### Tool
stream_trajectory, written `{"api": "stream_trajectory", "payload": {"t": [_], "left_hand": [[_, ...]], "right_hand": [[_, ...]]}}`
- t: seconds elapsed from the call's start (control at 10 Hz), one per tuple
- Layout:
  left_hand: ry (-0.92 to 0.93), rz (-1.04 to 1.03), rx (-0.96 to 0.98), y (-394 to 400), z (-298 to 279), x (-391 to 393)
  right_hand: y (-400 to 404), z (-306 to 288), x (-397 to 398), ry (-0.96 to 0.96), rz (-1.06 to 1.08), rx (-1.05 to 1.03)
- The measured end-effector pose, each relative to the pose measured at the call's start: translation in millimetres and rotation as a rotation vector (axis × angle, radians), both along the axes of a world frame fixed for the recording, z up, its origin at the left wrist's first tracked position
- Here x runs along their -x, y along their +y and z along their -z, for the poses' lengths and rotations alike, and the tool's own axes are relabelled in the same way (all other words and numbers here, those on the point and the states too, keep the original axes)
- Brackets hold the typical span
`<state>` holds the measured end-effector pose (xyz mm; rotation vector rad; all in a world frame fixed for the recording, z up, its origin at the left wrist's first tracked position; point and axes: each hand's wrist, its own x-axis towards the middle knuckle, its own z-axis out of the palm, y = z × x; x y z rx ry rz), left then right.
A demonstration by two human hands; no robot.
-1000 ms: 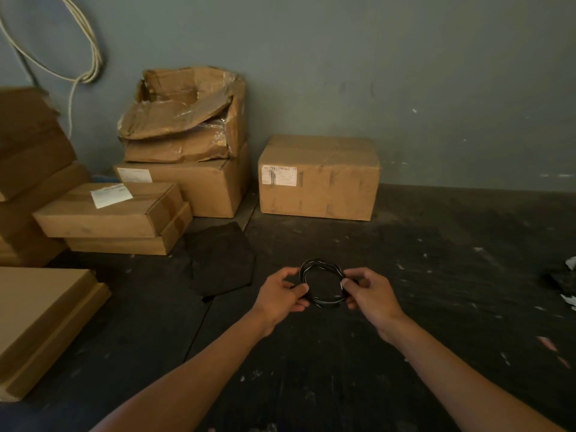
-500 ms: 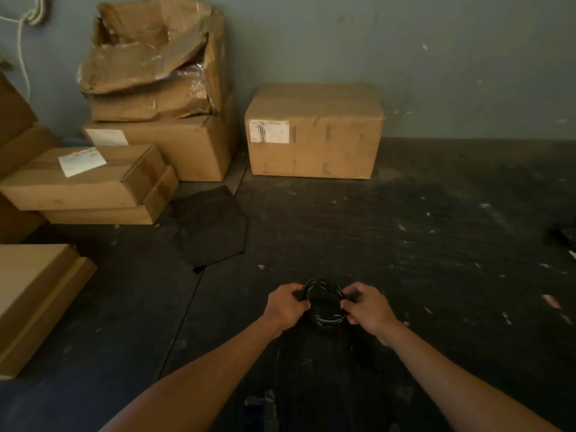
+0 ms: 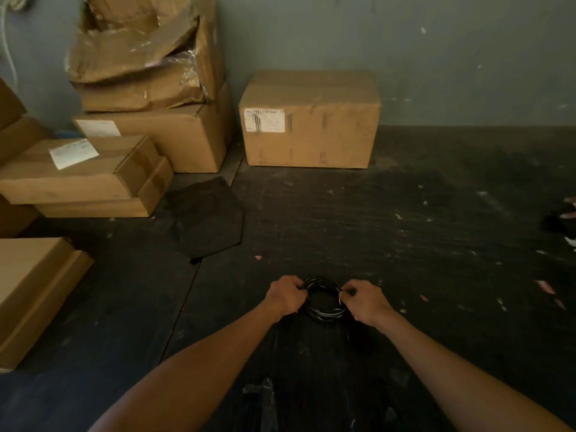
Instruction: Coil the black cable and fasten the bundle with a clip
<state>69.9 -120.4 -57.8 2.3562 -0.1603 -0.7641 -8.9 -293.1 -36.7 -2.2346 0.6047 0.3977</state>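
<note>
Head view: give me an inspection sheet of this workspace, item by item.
Surface: dark scuffed floor, pale specks scattered on it.
Job's things: coiled black cable held as a ring; no clip clearly seen.
Clutter: flat black hexagonal sheet on the floor; small scraps at the right edge.
Hands: left hand and right hand grip opposite sides of the coil.
Cables: white cord hanging on the wall, top left.
Surroundings: brown cardboard boxes stacked along a grey wall.
</note>
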Motion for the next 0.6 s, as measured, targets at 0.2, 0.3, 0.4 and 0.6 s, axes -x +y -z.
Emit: {"api": "stream_trajectory", "payload": {"t": [0.2, 0.3, 0.4, 0.6], "left_hand": [[-0.038, -0.01, -0.067, -2, -20, -10], [-0.095, -0.012, -0.065, 4, -27, -10], [-0.135, -0.003, -0.05, 14, -29, -6], [-0.214, 0.012, -0.077, 35, -32, 21]], "right_hand": [[6, -16, -4, 0.036, -0.05, 0.135], [10, -20, 2, 0.017, -0.028, 0.201], [14, -22, 14, -0.029, 0.023, 0.248], [24, -3, 44, 0.029, 0.099, 0.348]]}}
